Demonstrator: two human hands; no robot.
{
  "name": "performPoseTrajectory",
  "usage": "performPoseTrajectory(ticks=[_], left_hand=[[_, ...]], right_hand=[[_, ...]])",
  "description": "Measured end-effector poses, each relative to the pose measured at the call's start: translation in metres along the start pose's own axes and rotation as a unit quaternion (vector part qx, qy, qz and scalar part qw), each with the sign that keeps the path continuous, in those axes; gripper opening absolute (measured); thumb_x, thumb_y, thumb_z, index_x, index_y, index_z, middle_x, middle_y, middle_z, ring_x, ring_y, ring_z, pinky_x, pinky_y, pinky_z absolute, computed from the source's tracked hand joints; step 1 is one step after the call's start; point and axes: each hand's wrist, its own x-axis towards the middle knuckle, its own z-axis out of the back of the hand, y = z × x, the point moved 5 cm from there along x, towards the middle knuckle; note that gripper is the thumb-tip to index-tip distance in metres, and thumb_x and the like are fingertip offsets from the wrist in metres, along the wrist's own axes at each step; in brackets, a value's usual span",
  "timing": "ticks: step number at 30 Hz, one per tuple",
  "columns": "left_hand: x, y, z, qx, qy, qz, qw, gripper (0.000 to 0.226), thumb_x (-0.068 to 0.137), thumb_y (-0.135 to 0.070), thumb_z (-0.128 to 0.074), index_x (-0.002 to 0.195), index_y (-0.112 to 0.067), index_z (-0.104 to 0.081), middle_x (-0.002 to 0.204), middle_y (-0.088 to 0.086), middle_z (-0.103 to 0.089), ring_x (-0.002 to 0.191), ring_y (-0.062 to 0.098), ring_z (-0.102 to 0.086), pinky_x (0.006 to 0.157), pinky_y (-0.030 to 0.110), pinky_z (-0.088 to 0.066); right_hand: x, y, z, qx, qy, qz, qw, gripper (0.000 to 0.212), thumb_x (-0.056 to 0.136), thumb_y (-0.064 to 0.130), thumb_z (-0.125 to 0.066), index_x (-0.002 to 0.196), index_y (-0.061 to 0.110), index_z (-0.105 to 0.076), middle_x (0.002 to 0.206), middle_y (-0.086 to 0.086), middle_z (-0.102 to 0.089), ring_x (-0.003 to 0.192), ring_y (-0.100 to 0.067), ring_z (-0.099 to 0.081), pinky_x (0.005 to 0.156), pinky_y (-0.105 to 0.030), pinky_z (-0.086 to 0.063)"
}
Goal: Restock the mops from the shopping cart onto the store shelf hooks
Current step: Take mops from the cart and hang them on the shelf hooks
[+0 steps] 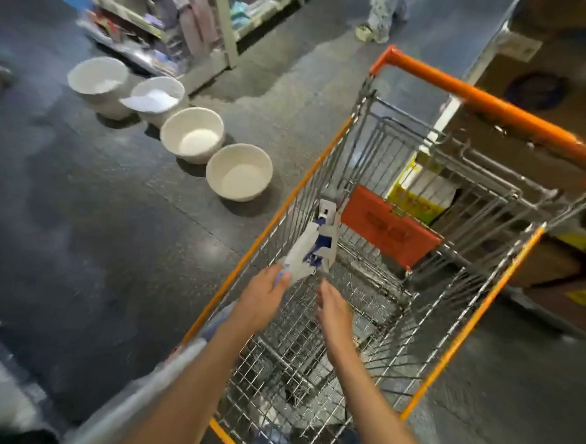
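Down over the wire shopping cart with orange rim trim (326, 162), the left hand (263, 290) grips the near end of a white-and-blue packaged mop head (309, 247), its fingers curled round the wrapping. That package leans along the cart's left wall, its cardboard hanger tab up near the orange plastic child-seat flap (389, 227). Under the left forearm a long clear-wrapped pole (158, 375) runs out over the cart's near corner; whether it joins the package is unclear. Just beside it, the right hand (334, 306) hovers over the basket with fingers straight and together, holding nothing. On the dark speckled floor (95, 227) to the left stand four white round basins (192, 135) in a row, before blurred store shelving (180, 26).
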Motion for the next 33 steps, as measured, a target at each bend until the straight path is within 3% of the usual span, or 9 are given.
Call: performPoseTrajectory(ticks=[3, 7, 9, 12, 16, 22, 25, 29, 33], left_hand=[[0.03, 0.023, -0.013, 0.016, 0.013, -0.01, 1.0, 0.098, 0.083, -0.089, -0.013, 0.142, -0.021, -0.052, 0.141, 0.006, -0.056, 0.131, 0.024, -0.052, 0.111, 0.05, -0.041], [0.05, 0.032, -0.027, 0.045, 0.042, -0.008, 0.998, 0.062, 0.104, -0.058, -0.026, 0.152, -0.022, -0.04, 0.153, 0.003, -0.046, 0.14, 0.023, -0.043, 0.117, 0.043, -0.034], [0.061, 0.043, -0.034, 0.052, 0.04, -0.003, 0.998, 0.065, 0.1, -0.064, -0.021, 0.149, -0.028, -0.043, 0.149, 0.004, -0.05, 0.134, 0.023, -0.049, 0.112, 0.046, -0.039], [0.074, 0.057, -0.039, 0.042, 0.045, 0.039, 0.997, 0.057, 0.102, -0.063, -0.022, 0.143, -0.034, -0.049, 0.145, 0.002, -0.055, 0.13, 0.026, -0.052, 0.106, 0.042, -0.039], [0.083, 0.066, -0.043, 0.055, 0.069, 0.079, 0.993, 0.055, 0.103, -0.063, -0.023, 0.137, -0.031, -0.052, 0.138, 0.005, -0.059, 0.127, 0.029, -0.054, 0.101, 0.042, -0.04], [0.099, 0.081, -0.048, 0.07, 0.089, 0.062, 0.992, 0.047, 0.102, -0.061, -0.028, 0.122, -0.03, -0.057, 0.117, 0.005, -0.068, 0.11, 0.028, -0.063, 0.098, 0.049, -0.05], [0.095, 0.077, -0.047, 0.065, 0.091, 0.054, 0.992, 0.04, 0.105, -0.054, -0.027, 0.113, -0.031, -0.058, 0.11, 0.005, -0.067, 0.103, 0.023, -0.062, 0.098, 0.045, -0.049], [0.075, 0.06, -0.044, 0.027, 0.1, 0.028, 0.994, 0.03, 0.109, -0.04, -0.03, 0.089, -0.042, -0.052, 0.093, -0.013, -0.06, 0.09, 0.006, -0.057, 0.09, 0.035, -0.046], [0.066, 0.053, -0.042, 0.008, 0.102, -0.013, 0.995, 0.03, 0.109, -0.043, -0.029, 0.092, -0.043, -0.054, 0.096, -0.009, -0.065, 0.097, 0.014, -0.064, 0.088, 0.032, -0.049]], right_hand=[[0.022, -0.027, -0.018, 0.066, -0.007, -0.056, 0.996, 0.048, 0.105, 0.044, -0.038, 0.145, 0.018, -0.048, 0.145, -0.002, -0.054, 0.131, -0.02, -0.052, 0.11, -0.047, -0.045], [0.046, -0.048, -0.039, 0.15, -0.004, -0.112, 0.982, 0.048, 0.107, 0.038, -0.036, 0.149, 0.015, -0.04, 0.148, -0.006, -0.049, 0.13, -0.022, -0.05, 0.105, -0.034, -0.045], [0.053, -0.053, -0.05, 0.195, 0.008, -0.135, 0.971, 0.048, 0.108, 0.035, -0.034, 0.15, 0.013, -0.037, 0.148, -0.009, -0.047, 0.134, -0.025, -0.047, 0.103, -0.032, -0.042], [0.068, -0.065, -0.065, 0.296, 0.015, -0.172, 0.939, 0.05, 0.108, 0.033, -0.034, 0.151, 0.007, -0.034, 0.151, -0.012, -0.043, 0.143, -0.029, -0.039, 0.117, -0.037, -0.033], [0.087, -0.081, -0.084, 0.403, 0.029, -0.218, 0.888, 0.048, 0.106, 0.038, -0.039, 0.137, 0.005, -0.052, 0.132, -0.017, -0.062, 0.126, -0.028, -0.057, 0.115, -0.044, -0.039], [0.096, -0.08, -0.087, 0.436, 0.006, -0.233, 0.869, 0.026, 0.105, 0.024, -0.047, 0.116, 0.01, -0.065, 0.103, -0.009, -0.071, 0.095, -0.019, -0.065, 0.085, -0.033, -0.053], [0.095, -0.083, -0.087, 0.439, -0.011, -0.252, 0.862, 0.022, 0.101, 0.018, -0.055, 0.114, 0.004, -0.068, 0.102, -0.014, -0.074, 0.096, -0.023, -0.069, 0.089, -0.036, -0.055], [0.088, -0.088, -0.079, 0.479, -0.038, -0.257, 0.839, 0.018, 0.095, 0.01, -0.063, 0.106, -0.002, -0.071, 0.111, -0.022, -0.072, 0.102, -0.029, -0.07, 0.092, -0.038, -0.056], [0.077, -0.086, -0.068, 0.483, -0.048, -0.245, 0.839, 0.021, 0.094, 0.011, -0.065, 0.108, -0.003, -0.071, 0.11, -0.02, -0.073, 0.103, -0.028, -0.07, 0.079, -0.032, -0.06]])
